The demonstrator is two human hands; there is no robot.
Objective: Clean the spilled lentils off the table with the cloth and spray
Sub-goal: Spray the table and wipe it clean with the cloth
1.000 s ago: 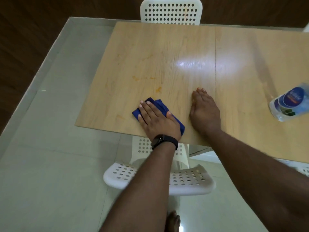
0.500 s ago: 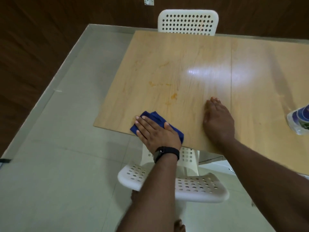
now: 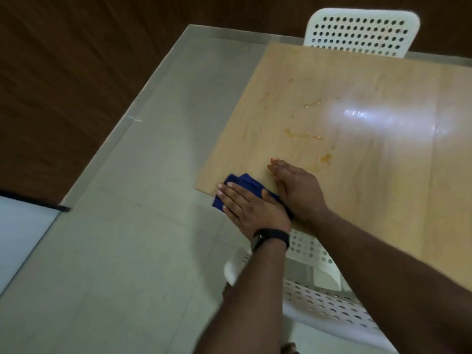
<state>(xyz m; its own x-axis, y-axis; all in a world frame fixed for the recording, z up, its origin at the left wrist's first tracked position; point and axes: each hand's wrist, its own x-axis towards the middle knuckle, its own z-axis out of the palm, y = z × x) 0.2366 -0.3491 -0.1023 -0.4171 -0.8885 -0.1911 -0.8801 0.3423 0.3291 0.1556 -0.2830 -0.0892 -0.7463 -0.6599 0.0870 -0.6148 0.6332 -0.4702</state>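
A blue cloth (image 3: pixel 238 180) lies at the near left corner of the wooden table (image 3: pixel 357 162), partly hanging past the edge. My left hand (image 3: pixel 249 208) presses flat on it with straight fingers. My right hand (image 3: pixel 297 190) rests on the table just right of the cloth, on its edge, fingers straight and together, touching the left hand's thumb side. Orange lentil smears (image 3: pixel 325 158) stain the wood beyond the hands, with more smears (image 3: pixel 301 134) farther back. The spray bottle is out of view.
A white perforated chair (image 3: pixel 332 310) stands under the table's near edge, below my arms. Another white chair (image 3: pixel 357 31) is at the far side. Grey tiled floor (image 3: pixel 127 251) spreads to the left, bounded by a dark wooden wall.
The cloth and my left hand slid left to the table's corner. My right hand moved left up against the cloth. The view swung left, so the spray bottle left the frame.
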